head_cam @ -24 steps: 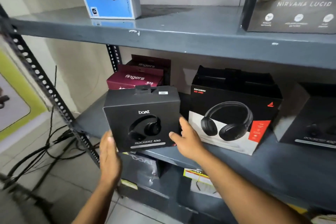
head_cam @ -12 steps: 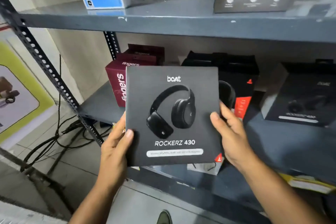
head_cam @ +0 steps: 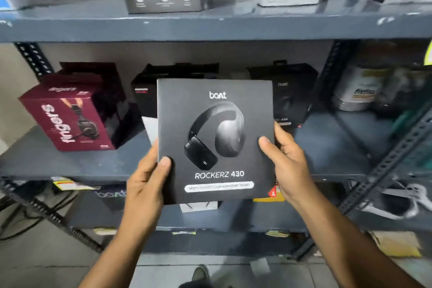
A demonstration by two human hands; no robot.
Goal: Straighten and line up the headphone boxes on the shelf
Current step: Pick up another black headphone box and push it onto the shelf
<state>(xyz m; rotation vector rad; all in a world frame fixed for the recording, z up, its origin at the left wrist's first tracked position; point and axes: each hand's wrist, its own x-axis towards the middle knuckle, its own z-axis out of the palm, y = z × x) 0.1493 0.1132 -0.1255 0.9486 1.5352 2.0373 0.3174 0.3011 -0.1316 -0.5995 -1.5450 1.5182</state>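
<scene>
Maroon fingers box (head_cam: 70,119) sits at left end of the middle shelf (head_cam: 70,163), turned at an angle, logo running sideways, a second maroon box just behind it. Left hand (head_cam: 147,182) grips the lower left edge of the black boat Rockerz 430 box (head_cam: 216,140), thumb over the front face, the other fingers hidden behind. That box is held up off the shelf, in front of the middle shelf, front face square to camera and upright, printed headphone picture in its centre. It covers most of a black-and-white box (head_cam: 146,105) standing on the shelf behind it, only that box's left part showing. Right hand (head_cam: 287,161) clamps the right edge of the held box, thumb on the front, fingers wrapped round the back. Another black boat box (head_cam: 292,98) stands on the shelf behind the right hand, near the upright post. Blurred tin (head_cam: 360,93) further right, past the post. Upper shelf carries grey and white boxes, blurred, labels unreadable
</scene>
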